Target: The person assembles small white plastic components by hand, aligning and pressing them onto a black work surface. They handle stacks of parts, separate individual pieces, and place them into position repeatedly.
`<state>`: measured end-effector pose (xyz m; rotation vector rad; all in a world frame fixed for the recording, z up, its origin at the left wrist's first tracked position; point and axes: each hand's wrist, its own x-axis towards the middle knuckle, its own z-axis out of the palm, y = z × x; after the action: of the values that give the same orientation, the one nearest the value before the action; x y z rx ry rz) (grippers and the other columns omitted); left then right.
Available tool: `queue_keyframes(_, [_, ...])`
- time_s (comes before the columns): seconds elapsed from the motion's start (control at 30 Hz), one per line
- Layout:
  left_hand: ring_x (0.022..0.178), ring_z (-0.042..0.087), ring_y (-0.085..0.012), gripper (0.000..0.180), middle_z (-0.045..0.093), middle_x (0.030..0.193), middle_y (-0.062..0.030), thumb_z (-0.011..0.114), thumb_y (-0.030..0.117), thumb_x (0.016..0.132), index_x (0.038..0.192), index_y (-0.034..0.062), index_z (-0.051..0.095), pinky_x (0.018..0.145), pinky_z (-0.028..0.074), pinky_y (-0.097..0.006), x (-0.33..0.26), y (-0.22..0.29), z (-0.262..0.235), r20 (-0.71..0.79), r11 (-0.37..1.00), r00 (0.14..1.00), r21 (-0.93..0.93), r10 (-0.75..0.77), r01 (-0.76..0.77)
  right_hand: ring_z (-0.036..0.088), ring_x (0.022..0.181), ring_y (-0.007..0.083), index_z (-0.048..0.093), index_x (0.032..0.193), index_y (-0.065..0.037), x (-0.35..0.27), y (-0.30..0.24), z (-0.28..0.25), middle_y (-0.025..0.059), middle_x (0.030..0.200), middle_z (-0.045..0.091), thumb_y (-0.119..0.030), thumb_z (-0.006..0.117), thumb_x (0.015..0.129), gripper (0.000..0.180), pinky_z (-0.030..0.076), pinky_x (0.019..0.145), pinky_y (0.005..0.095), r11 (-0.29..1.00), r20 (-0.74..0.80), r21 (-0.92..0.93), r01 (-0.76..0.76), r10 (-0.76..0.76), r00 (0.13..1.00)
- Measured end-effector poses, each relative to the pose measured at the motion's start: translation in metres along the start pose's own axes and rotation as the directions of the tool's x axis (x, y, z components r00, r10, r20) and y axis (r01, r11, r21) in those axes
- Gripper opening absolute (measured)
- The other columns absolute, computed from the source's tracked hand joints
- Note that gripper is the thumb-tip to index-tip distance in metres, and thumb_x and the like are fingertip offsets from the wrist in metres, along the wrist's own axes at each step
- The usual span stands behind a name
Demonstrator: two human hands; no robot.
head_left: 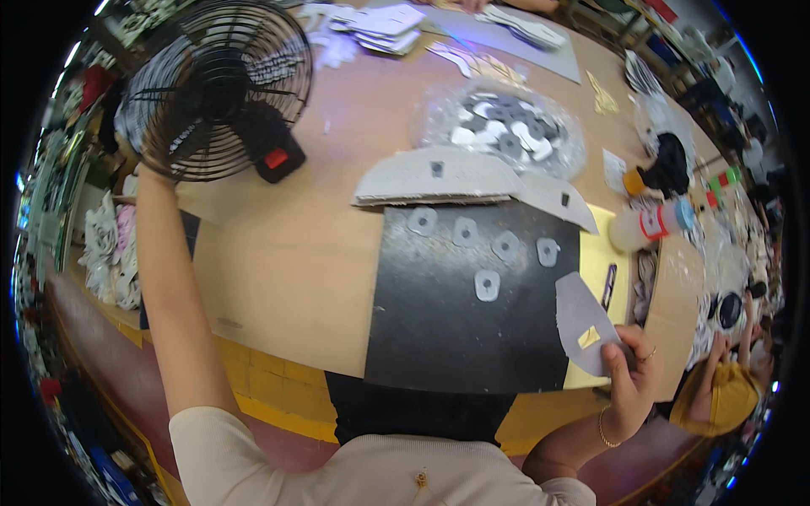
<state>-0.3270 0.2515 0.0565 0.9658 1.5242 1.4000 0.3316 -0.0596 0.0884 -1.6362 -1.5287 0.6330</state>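
In my right hand (631, 364) is a flat grey curved piece (582, 316) with a small yellow rectangle on it, pinched between thumb and fingers above the mat's right edge. My left arm stretches far forward to a black wire-cage fan (221, 88). At the cage's lower left is my left hand (159, 153), its fingers hidden or blurred. Several small grey rounded patches with a dark centre, one of them a patch (487, 286) set nearer me, lie on a black mat (447, 337). Along its far edge rests a stack of pale curved pieces (447, 175) with dark rectangular openings.
A clear plastic bag (557, 148) of grey and white patches lies beyond the stack. To the right are a pen (609, 285) on yellow sheeting, a bottle with a blue cap (654, 224) and a cardboard box (679, 291). White cut pieces (384, 29) are piled at the far side.
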Motion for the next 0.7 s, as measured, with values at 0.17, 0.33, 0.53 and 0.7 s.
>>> queue_keyframes(0.17, [0.105,0.061,-0.0266,0.037,0.058,0.113,-0.0132,0.057,0.033,0.1,0.114,-0.0018,0.056,0.089,0.054,-0.035,-0.008,-0.011,-0.053,-0.263,0.957,0.962,-0.254,0.068,-0.137,0.052,0.067,0.0101,0.071,0.098,0.003,-0.016,-0.007,-0.021,0.0037,0.076,0.061,-0.004,0.072,0.089,0.012,0.037,0.06,0.024,0.999,-0.072,0.032,-0.029,0.031,0.997])
queue_keyframes(0.33, [0.097,0.061,-0.0278,0.029,0.059,0.104,-0.0135,0.054,0.026,0.1,0.104,-0.0031,0.056,0.086,0.056,-0.036,-0.134,-0.035,-0.033,-0.629,0.741,0.656,-0.182,0.417,-0.646,0.053,0.069,0.0097,0.071,0.098,0.004,-0.032,0.007,-0.034,0.0039,0.077,0.062,-0.004,0.073,0.088,0.012,0.038,0.061,0.0239,1.0,-0.092,0.023,-0.016,0.018,0.996])
queue_keyframes(0.53, [0.111,0.063,-0.0254,0.041,0.065,0.12,-0.013,0.082,0.015,0.083,0.12,0.0022,0.067,0.095,0.052,-0.035,-0.303,-0.082,0.183,0.392,0.724,0.777,0.31,0.493,-0.616,0.059,0.07,0.0151,0.07,0.096,0.004,-0.019,0.004,-0.015,0.0084,0.079,0.065,0.0,0.074,0.085,0.012,0.043,0.063,0.026,0.993,-0.002,0.089,0.073,-0.073,0.997])
queue_keyframes(0.7, [0.113,0.053,-0.0312,0.052,0.057,0.119,-0.0121,0.084,0.025,0.079,0.124,0.0062,0.067,0.1,0.042,-0.041,-0.313,-0.08,0.274,0.784,0.533,0.504,0.27,0.361,-0.802,0.065,0.069,0.0216,0.071,0.095,0.005,-0.026,0.009,-0.018,0.0146,0.082,0.071,0.004,0.075,0.081,0.015,0.049,0.063,0.0295,0.957,0.093,0.204,0.209,-0.231,0.968])
